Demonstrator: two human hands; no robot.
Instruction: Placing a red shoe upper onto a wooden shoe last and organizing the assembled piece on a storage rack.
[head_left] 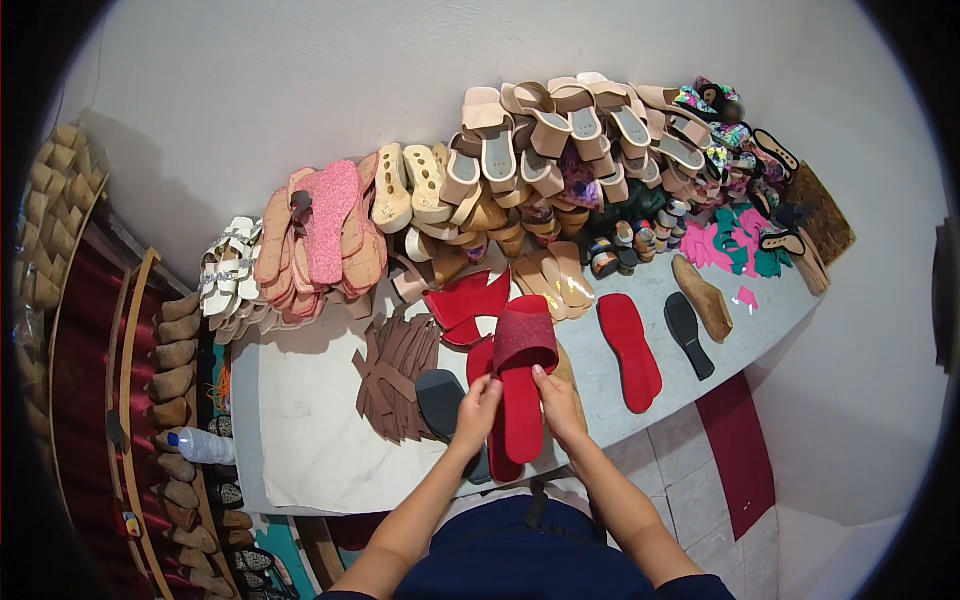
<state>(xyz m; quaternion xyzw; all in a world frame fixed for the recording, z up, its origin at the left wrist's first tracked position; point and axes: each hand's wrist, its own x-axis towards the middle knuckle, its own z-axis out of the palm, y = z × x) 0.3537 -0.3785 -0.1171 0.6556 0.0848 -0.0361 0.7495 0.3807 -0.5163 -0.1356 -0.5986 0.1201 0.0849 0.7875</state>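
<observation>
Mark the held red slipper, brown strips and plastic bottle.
Red slipper (523, 398): head view, on its footbed below the strap.
Brown strips (398, 382): head view, middle of the pile.
Plastic bottle (206, 447): head view, on its clear body.

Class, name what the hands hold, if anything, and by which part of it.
A red open-backed slipper with a wide, textured red strap: the left hand and right hand hold it by its opposite sides, close to the strap.

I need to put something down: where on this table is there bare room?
The widest bare patch on the table is left of the brown strips, in front of the pink soles. A narrow gap separates the loose red soles from the black sole at right. Piled sandals crowd the back.
</observation>
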